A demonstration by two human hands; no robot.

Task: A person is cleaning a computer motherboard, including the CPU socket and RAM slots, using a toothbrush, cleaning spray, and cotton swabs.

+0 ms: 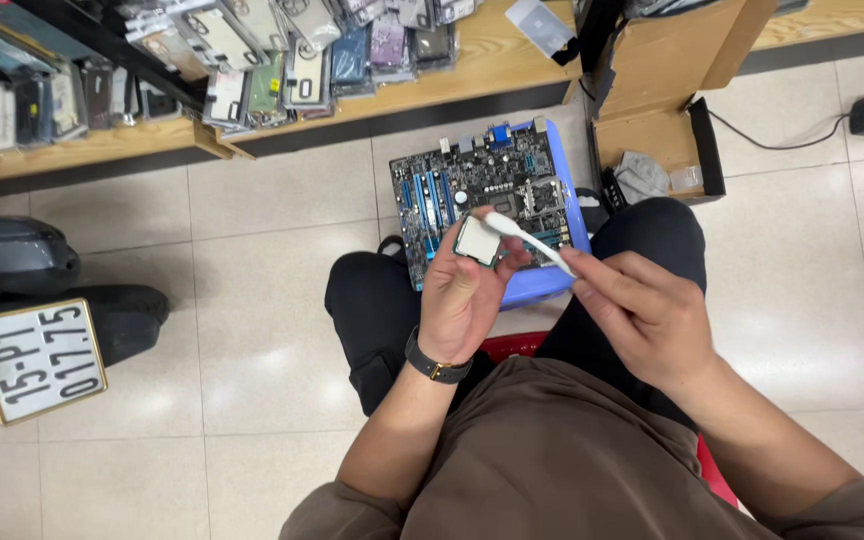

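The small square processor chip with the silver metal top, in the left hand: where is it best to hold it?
Probably by its thin edges, as the left hand does: fingertips come from opposite sides of the small square processor chip, leaving the flat top free for the white tool in the right hand.

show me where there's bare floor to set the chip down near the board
Bare tiles lie left of the motherboard, between the wooden shelf and the knee; more right of the cardboard box. The board's stool top is crowded.
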